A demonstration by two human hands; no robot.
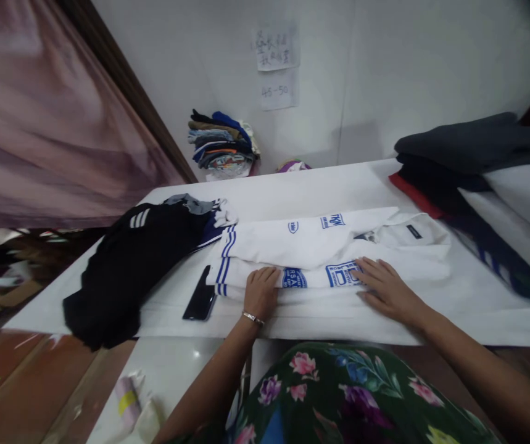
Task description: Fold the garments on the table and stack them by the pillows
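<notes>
A white garment (265, 243) with blue stripes and blue printed badges lies partly folded on the white table, its collar toward the right. My left hand (261, 293), with a bracelet at the wrist, rests on the near edge of the cloth beside a round print; its fingers look laid flat, though their tips are partly hidden. My right hand (387, 290) lies on the garment next to the square print, palm down with fingers spread. Just left of the garment is a black phone (200, 299).
Dark clothes (130, 265) lie heaped at the left, hanging over the table's front edge. Another pile of clothes (477, 148) fills the right side. Behind the white table (320, 185) stands a stack of folded clothes (223, 145). Paper notes (276, 68) hang on the wall.
</notes>
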